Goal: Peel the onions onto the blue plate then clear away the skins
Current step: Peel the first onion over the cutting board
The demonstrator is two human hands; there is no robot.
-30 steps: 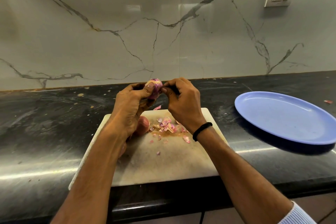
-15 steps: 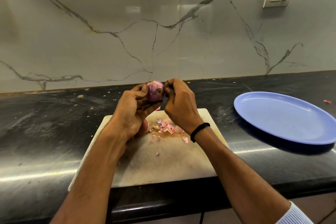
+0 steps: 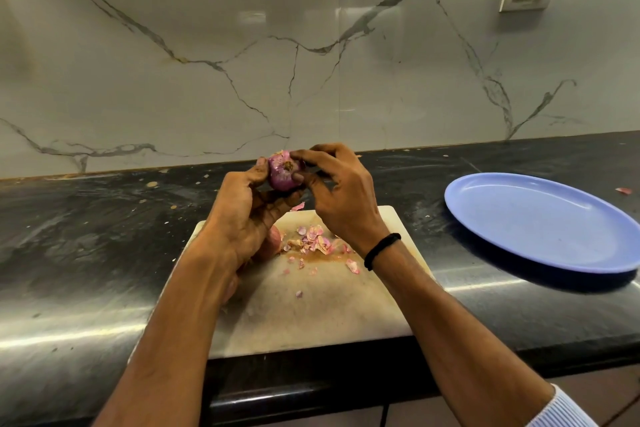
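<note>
Onion (image 3: 283, 173) turned since half a second ago, root end now facing me, held above the board (image 3: 311, 315). My left hand (image 3: 242, 218) cups it; my right hand (image 3: 341, 198) pinches its side. Risk: brittle skin tears, flakes scattering onto the surface (image 3: 104, 236).

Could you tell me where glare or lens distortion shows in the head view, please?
Head view: bright glare streaks cross the counter; soft reflections sit on the marble wall; the wide lens stretches the blue plate; the onion looks sharp.
</note>
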